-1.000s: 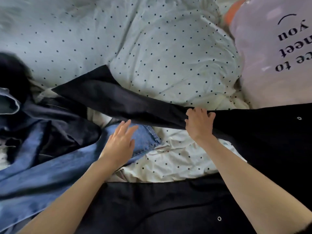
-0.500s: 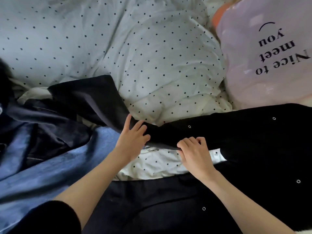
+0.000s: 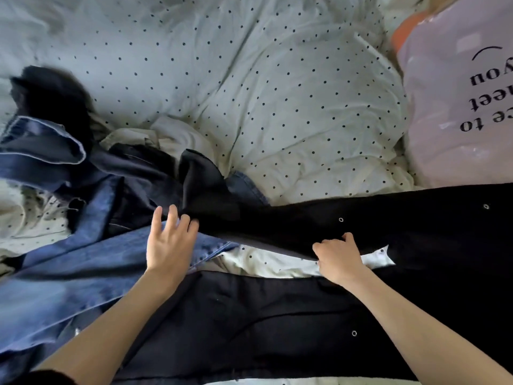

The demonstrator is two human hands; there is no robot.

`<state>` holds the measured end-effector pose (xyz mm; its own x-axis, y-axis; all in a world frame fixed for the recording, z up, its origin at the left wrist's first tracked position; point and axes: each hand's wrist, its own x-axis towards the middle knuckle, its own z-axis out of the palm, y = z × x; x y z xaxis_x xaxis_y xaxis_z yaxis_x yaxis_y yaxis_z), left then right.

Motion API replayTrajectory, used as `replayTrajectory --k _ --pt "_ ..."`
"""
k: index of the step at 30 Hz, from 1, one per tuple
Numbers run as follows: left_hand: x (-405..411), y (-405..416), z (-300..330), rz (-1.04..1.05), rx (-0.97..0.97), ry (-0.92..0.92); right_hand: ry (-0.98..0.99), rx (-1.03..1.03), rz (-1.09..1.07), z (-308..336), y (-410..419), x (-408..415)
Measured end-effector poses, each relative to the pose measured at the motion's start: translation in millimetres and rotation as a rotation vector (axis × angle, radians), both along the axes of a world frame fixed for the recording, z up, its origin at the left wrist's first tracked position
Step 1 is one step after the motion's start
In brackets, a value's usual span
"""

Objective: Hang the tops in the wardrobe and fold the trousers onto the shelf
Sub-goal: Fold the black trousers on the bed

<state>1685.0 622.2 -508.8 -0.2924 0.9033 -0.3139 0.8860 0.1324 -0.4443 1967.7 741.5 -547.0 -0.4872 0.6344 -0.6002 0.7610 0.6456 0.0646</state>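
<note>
Across the rumpled white duvet with small black dots (image 3: 277, 87), which fills the whole view, your black trousers with silver snap studs (image 3: 277, 329) lie spread along the near edge. Your left hand (image 3: 169, 245) lies flat, fingers spread, on blue denim jeans (image 3: 69, 279) touching the upper trouser leg; your right hand (image 3: 337, 257) pinches that leg's lower edge. At the far right corner sits a lilac printed plastic bag (image 3: 458, 107).
</note>
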Motion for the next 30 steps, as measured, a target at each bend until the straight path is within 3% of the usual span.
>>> replayTrajectory --k 3,8,10,12,16,18,23,27,30 --pt "-7.9 -14.5 2.9 0.301 0.122 -0.146 0.008 0.023 -0.025 -0.8 6.4 -16.7" --pt "-6.0 -50.4 -3.5 0.692 0.171 -0.387 0.255 0.16 -0.031 -1.9 6.9 -82.9" --pt "-7.2 -50.3 -4.8 0.735 0.207 -0.404 0.322 0.105 -0.057 -4.5 13.2 -110.8" --pt "-15.5 -44.6 -2.2 0.708 0.368 -0.387 0.339 0.052 -0.038 -14.9 20.1 -143.3" --pt "-30.9 -17.4 0.8 0.433 0.688 -0.287 0.29 -0.04 -0.051 -24.9 27.1 -174.0" --pt "-51.1 1.4 -0.5 0.537 0.648 -0.339 0.285 -0.06 -0.054 -31.3 29.8 -186.3" --pt "-88.3 31.8 -9.0 1.077 0.597 -0.641 0.34 -0.154 -0.167 -33.8 35.2 -207.5" --pt "-95.6 34.3 -1.5 0.886 0.874 -0.709 0.561 -0.033 -0.226 -16.4 50.4 -210.5" --pt "-117.2 37.6 13.9 0.893 1.043 -0.73 0.708 0.126 -0.317 5.5 78.7 -215.6"
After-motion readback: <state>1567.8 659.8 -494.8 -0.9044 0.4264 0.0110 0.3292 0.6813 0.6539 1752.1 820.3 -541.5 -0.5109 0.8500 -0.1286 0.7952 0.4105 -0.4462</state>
